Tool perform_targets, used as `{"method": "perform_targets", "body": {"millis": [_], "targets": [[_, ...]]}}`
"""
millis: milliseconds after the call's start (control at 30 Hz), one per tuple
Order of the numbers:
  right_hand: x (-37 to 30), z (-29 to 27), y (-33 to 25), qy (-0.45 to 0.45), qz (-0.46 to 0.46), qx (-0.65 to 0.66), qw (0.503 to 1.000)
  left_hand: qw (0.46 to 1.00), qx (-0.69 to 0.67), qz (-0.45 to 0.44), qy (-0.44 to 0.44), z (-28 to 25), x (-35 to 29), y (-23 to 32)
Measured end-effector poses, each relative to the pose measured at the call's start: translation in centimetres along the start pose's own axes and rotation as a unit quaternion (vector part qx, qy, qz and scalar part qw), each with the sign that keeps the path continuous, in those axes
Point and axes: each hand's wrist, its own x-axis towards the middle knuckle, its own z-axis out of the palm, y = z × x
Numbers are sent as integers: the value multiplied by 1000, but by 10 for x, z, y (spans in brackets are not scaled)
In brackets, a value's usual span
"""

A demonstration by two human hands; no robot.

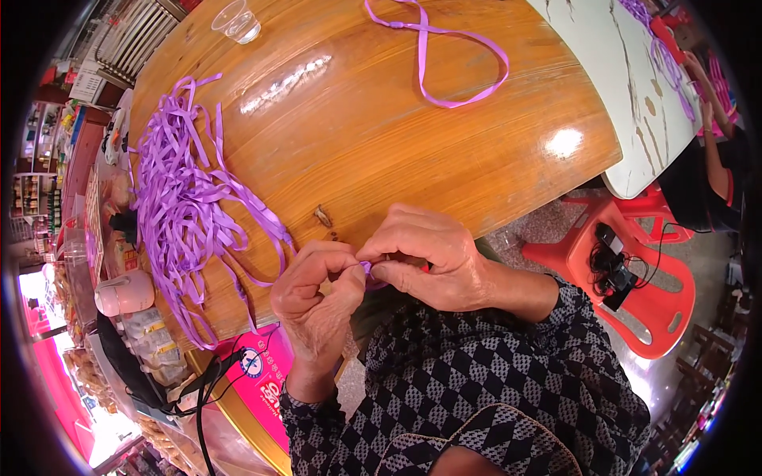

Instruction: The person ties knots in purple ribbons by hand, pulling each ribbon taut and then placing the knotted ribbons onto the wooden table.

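Note:
Close to the table's near edge, my left hand [317,297] and my right hand [432,258] meet fingertip to fingertip. Both are closed in a pinch on a small bit of purple ribbon [367,268], most of it hidden by the fingers. A speck of red shows beside my right fingers; what it is I cannot make out. Left of my hands, a large tangled heap of purple ribbons [186,202] covers that side of the wooden table [341,151]. One looped purple ribbon [468,101] lies apart at the far side.
A clear plastic cup [238,24] stands at the far left. Beyond the table's left edge are a pink rounded appliance [125,292] and black cables. At right, a red plastic chair [651,289] holds a black charger with wires. Another person's arm [714,159] shows by a white table [635,95].

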Motion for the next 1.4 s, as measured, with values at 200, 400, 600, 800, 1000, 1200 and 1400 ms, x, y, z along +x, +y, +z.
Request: {"method": "perform_targets", "body": {"millis": [200, 400, 600, 800, 1000, 1200, 1400], "targets": [[-1, -1, 0, 9, -26, -6, 1000, 987, -134, -83, -15, -1, 3, 1], [-1, -5, -2, -16, 23, 31, 999, 983, -167, -75, -23, -1, 3, -4], [-1, -6, 0, -18, 9, -13, 1000, 996, -38, -53, -61, -7, 2, -1], [0, -5, -1, -10, -6, -36, 999, 996, -52, -54, -58, -4, 1, 1], [-1, -1, 3, 15, -54, -55, 997, 997, 41, 3, -65, -3, 3, 3], [-2, 3, 6, 16, -119, -130, 984, 986, 139, 82, -50, -3, 5, 1], [-5, 2, 5, 25, -8, -25, 999, 993, 91, 65, -33, -1, 5, 0]]}}
